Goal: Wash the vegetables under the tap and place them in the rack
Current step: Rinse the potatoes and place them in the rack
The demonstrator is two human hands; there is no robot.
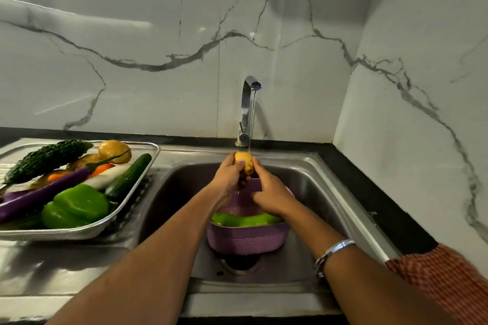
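Under the running chrome tap (247, 111) I hold a yellow-brown potato (245, 161) over the steel sink (330, 192). My left hand (227, 179) grips it from the left and my right hand (269, 190) grips it from the right. Below my hands a purple plastic basket (247, 239) stands in the sink with a green pepper (245, 220) inside. On the left drainboard a metal mesh rack (111, 219) holds a bitter gourd (47, 158), a potato (115, 150), a purple eggplant (45, 192), a cucumber (129, 175), a green pepper (76, 206), a white radish and carrots.
A marble wall rises behind the sink and on the right. A black counter strip (369, 192) runs along the sink's right side. The sink drain (240, 262) lies just in front of the basket. Bare steel drainboard (52, 272) lies in front of the rack.
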